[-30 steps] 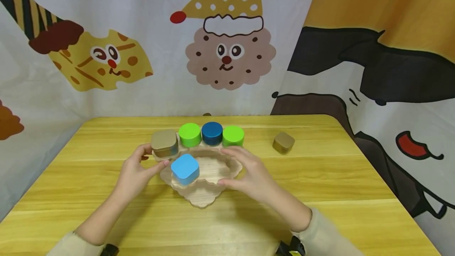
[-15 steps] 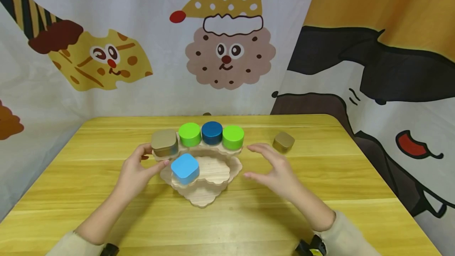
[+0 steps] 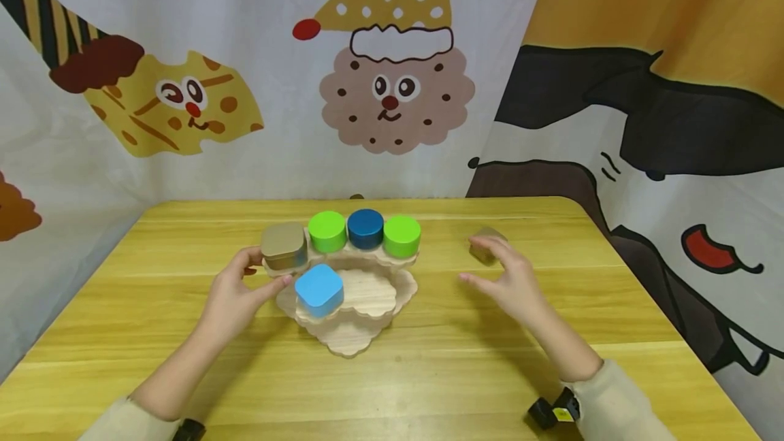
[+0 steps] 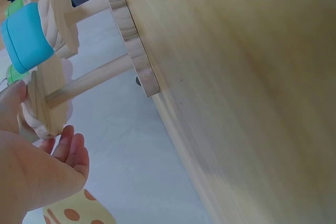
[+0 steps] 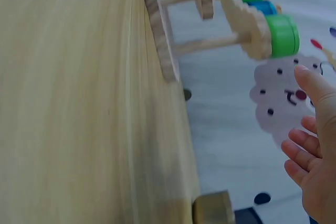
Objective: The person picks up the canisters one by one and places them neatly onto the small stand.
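A tiered wooden stand (image 3: 370,291) with scalloped shelves on dowel legs stands on the table. My left hand (image 3: 229,301) grips the left end of its top shelf, thumb at the front edge and fingers curled behind, as the left wrist view also shows. That shelf bears a large gold tin (image 3: 284,245), a green round tin (image 3: 327,231), a dark blue tin (image 3: 365,229) and another green tin (image 3: 401,236). Lower down sits a light blue tin (image 3: 319,290). My right hand (image 3: 517,288), fingers apart, reaches beside a smaller gold tin (image 3: 489,231) and partly covers it.
The wooden table (image 3: 398,393) ends at its back edge against a hanging cloth (image 3: 245,175) printed with cartoon food. Bare tabletop lies between the stand and the small gold tin. A black wrist camera (image 3: 554,410) sits at the right cuff.
My right hand has left the stand's right side and moved rightward to the small gold tin. The left hand, the stand and the tins on it stay in place.
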Demonstrator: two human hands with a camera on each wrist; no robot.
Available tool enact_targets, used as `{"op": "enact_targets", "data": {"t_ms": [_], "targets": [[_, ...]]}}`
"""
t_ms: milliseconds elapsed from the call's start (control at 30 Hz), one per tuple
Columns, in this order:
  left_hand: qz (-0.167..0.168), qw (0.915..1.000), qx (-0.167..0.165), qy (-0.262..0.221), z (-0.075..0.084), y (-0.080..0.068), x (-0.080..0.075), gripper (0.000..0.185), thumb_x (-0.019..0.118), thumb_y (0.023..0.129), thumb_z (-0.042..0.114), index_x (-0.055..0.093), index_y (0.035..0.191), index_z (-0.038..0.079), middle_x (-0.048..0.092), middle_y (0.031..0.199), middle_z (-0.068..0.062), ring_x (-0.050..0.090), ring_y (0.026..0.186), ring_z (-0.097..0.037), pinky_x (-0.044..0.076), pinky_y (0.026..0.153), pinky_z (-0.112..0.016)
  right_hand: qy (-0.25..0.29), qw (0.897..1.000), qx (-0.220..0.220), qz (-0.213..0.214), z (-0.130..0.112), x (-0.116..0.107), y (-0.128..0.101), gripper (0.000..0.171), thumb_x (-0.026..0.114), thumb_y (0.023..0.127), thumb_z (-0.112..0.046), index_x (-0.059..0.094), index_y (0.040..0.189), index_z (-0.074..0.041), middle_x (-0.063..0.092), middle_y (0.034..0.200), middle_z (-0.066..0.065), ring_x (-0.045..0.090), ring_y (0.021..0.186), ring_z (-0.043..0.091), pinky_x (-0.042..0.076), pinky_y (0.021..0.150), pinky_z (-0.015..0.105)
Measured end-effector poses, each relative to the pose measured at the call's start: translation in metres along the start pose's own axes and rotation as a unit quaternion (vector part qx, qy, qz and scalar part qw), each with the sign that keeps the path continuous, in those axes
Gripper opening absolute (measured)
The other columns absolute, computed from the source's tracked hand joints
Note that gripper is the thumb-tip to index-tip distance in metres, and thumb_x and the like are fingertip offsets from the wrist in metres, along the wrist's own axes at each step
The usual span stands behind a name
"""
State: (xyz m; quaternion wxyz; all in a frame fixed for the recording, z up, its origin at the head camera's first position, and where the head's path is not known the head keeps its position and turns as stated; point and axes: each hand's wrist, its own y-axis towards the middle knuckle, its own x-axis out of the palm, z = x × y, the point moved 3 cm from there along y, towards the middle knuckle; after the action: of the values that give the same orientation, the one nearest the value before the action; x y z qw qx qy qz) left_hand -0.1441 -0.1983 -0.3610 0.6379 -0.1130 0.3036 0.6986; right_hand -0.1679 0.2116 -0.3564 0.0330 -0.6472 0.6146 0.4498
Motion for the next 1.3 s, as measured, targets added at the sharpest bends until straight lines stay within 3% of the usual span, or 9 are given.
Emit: {"op": "enact_targets", "data": {"t_ms": [400, 633, 1300], "targets": [[-0.004, 1.0, -0.002, -0.004, -0.001, 0.0, 0.0, 0.058, 0.077, 0.083, 0.029, 0.051, 0.123, -0.005, 0.058, 0.119, -0.018, 0.049, 0.108, -0.033, 0.037, 0.091, -0.048, -0.003, 0.995, 0.103, 0.0, 0.044, -0.008, -0.002, 0.062, 0.081, 0.079, -0.025, 0.056, 0.13, -0.001, 0.057, 0.125, 0.016, 0.051, 0.115, 0.036, 0.037, 0.098, 0.055], [-0.005, 1.0, -0.002, 0.003, -0.003, 0.001, 0.001, 0.058, 0.076, 0.084, 0.031, 0.051, 0.123, -0.004, 0.058, 0.118, -0.017, 0.049, 0.108, -0.031, 0.037, 0.09, -0.048, -0.021, 0.994, 0.112, 0.006, 0.063, -0.011, -0.001, 0.061, 0.079, 0.081, -0.027, 0.055, 0.129, 0.001, 0.057, 0.121, 0.019, 0.051, 0.113, 0.036, 0.038, 0.097, 0.053], [-0.003, 1.0, -0.003, -0.001, -0.004, 0.001, 0.001, 0.056, 0.076, 0.084, 0.029, 0.052, 0.123, -0.004, 0.058, 0.118, -0.016, 0.049, 0.108, -0.028, 0.036, 0.091, -0.048, -0.036, 0.982, 0.182, -0.016, 0.101, -0.01, 0.005, 0.073, 0.076, 0.083, -0.035, 0.046, 0.138, 0.001, 0.048, 0.134, 0.022, 0.043, 0.122, 0.039, 0.034, 0.099, 0.055]]}}
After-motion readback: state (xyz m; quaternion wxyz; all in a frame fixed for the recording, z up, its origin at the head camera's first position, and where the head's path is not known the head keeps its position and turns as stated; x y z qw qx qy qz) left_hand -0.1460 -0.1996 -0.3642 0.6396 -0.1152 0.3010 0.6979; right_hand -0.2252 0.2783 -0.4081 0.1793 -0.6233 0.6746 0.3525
